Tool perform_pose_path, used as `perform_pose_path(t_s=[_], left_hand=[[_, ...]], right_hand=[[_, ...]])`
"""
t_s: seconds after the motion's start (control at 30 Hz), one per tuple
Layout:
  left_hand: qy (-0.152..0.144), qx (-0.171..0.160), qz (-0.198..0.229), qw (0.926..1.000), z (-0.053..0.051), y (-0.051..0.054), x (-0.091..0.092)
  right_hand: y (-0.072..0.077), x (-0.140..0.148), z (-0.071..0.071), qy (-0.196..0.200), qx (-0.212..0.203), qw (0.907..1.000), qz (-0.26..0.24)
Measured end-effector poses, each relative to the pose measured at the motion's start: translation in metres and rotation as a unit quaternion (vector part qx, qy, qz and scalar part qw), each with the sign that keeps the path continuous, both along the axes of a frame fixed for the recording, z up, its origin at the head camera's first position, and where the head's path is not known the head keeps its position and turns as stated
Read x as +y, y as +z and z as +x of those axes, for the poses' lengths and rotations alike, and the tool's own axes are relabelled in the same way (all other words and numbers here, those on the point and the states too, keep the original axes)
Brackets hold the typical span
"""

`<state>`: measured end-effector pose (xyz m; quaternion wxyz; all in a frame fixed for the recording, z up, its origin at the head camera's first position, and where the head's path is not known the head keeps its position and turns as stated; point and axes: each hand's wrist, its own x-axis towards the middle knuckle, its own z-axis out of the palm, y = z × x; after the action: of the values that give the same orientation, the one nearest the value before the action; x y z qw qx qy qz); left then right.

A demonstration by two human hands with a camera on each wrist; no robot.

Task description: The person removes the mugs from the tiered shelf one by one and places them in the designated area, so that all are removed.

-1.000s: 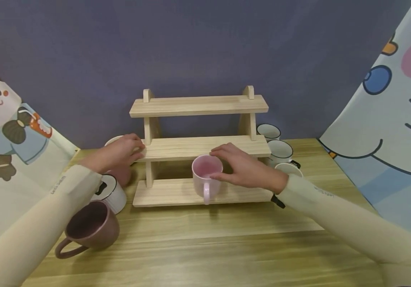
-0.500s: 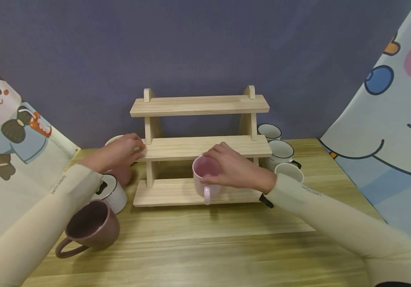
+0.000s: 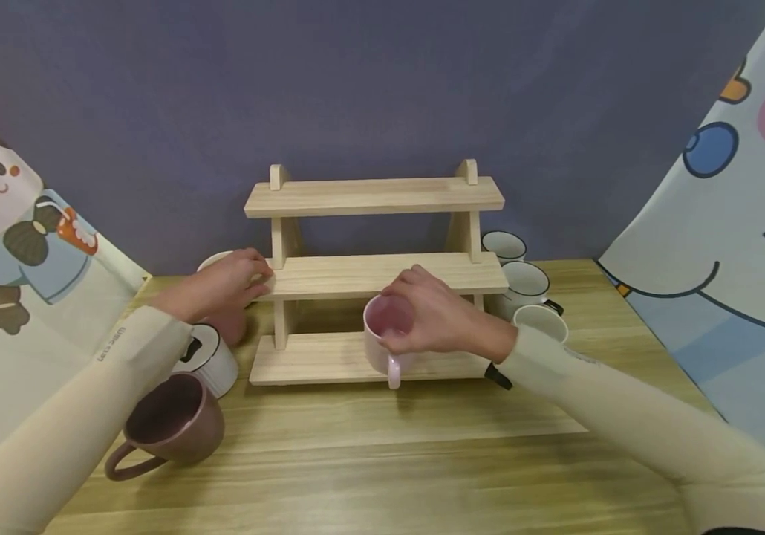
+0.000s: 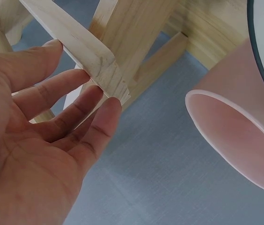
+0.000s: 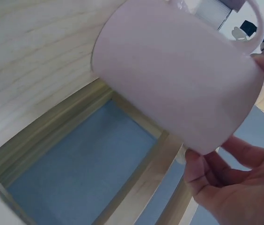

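On the bottom step of a three-tier wooden display shelf (image 3: 316,360) a pale pink mug (image 3: 377,349) stands upright, its handle facing the front. My right hand (image 3: 432,316) grips this mug by its rim from above, thumb at the near side and fingers at the far side. The right wrist view shows thumb and fingertips on the mug's rim. My left hand (image 3: 222,286) holds the left end of the middle shelf board (image 4: 76,42), fingers bent against its edge. Behind and below that hand, another pink mug (image 4: 237,133) is partly hidden.
At the left are a dark mauve mug (image 3: 175,427) and a white enamel mug (image 3: 217,369) with a black handle. Several white mugs, including a dark-rimmed one (image 3: 523,279), stand right of the shelf. A grey-blue cloth backdrop (image 3: 382,89) rises behind.
My right hand has moved left and closed over the pink mug's rim. The mug has shifted slightly right, its handle a little nearer the front. My left hand stays on the shelf.
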<state>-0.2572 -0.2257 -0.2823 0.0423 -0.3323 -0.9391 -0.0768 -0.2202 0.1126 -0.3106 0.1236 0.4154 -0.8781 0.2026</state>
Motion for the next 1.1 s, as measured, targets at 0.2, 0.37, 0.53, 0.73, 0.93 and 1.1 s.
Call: perform_pose_path(t_s=[0.2, 0.37, 0.53, 0.73, 0.93, 1.1], left_hand=[[-0.004, 0.003, 0.002, 1.0, 0.0, 0.0, 0.0], [-0.005, 0.003, -0.008, 0.9999, -0.001, 0.001, 0.001], [-0.009, 0.005, -0.004, 0.9999, -0.001, 0.001, 0.0], [-0.015, 0.008, 0.001, 0.9999, -0.001, 0.001, 0.0], [-0.015, 0.009, 0.002, 0.9998, 0.0, 0.001, 0.0], [-0.025, 0.014, 0.005, 0.9996, -0.001, 0.001, 0.0]], right_hand=[[0.0, 0.018, 0.007, 0.007, 0.008, 0.9999, 0.003], [-0.001, 0.037, 0.013, 0.006, 0.014, 0.9999, 0.008], [0.003, 0.056, 0.019, 0.003, 0.013, 0.9999, 0.001], [0.009, 0.081, 0.029, -0.023, -0.016, 0.9995, 0.013], [0.011, 0.102, 0.036, -0.048, -0.006, 0.9987, 0.015], [0.012, 0.125, 0.045, -0.075, 0.003, 0.9969, 0.023]])
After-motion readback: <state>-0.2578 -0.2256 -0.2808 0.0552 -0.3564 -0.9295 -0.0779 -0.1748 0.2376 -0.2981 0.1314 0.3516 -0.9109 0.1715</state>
